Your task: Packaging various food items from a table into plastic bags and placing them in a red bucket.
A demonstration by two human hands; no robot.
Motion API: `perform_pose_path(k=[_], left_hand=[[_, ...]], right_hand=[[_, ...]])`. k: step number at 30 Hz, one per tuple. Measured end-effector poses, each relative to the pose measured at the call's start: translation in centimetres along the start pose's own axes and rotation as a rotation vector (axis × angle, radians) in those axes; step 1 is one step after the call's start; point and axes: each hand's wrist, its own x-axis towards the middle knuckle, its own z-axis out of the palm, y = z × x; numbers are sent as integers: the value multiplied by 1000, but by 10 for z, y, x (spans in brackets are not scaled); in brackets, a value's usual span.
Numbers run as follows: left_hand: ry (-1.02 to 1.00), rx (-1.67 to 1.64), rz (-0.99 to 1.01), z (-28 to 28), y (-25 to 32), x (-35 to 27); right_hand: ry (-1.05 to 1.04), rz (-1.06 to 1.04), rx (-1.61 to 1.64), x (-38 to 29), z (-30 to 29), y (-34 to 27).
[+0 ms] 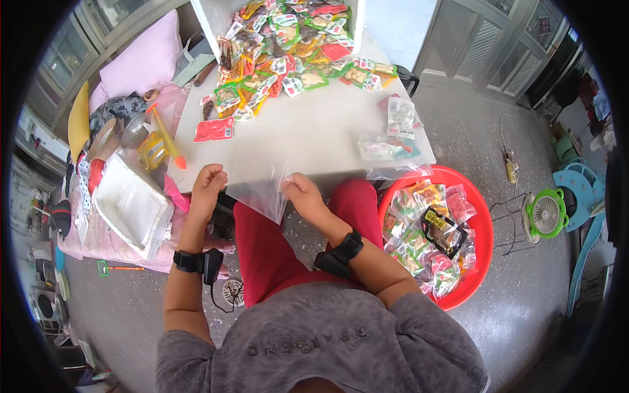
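Observation:
A clear plastic bag (263, 195) hangs over the near edge of the white table, above my lap. My right hand (303, 195) pinches its right side between thumb and fingers. At the bag's left is my left hand (208, 185), its fingers curled; whether the film reaches into them cannot be made out. Beyond my hands, a heap of small sealed food packets (290, 34) spills from a white foam box (358, 27) lying on its side. One red packet (214, 129) lies nearest my left hand.
Beside my right leg stands a red plastic tub (484, 245) of bagged packets. Clear bags (388, 147) lie at the table's right edge. On the left are a foam tray (130, 209) and a yellow tube with orange ends (167, 137). A green fan (546, 212) stands right.

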Motion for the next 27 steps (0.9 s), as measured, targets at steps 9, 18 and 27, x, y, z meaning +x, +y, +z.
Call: perform_pose_path(k=[9,18,27], left_hand=[[62,648,293,67,0,-47],[206,750,427,52,-13,-35],[588,831,311,-47,-36,56]], right_hand=[[-278,127,67,28,22,8],[-109,-225,-307,43,23,14],[92,-230,-374,41,-13,20]])
